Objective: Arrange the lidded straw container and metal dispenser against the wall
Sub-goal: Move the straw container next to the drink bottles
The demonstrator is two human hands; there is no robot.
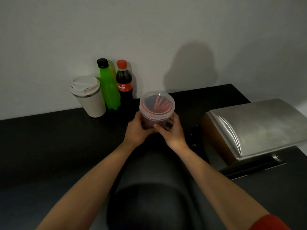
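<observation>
The lidded straw container stands upright between both hands, its clear lid shut over red straws that lean inside. It sits over the dark bench, just right of the cola bottle and short of the wall; whether its base touches the bench I cannot tell. The left hand wraps its left side and the right hand its right, thumbs meeting at the front, both closed around the tub's body. Both forearms reach straight forward, so the wall lies directly beyond the container, along the line of the arms. The metal dispenser rests well to the right, nearer the right hand, untouched. A green bottle and white travel cup stand left against the wall.
</observation>
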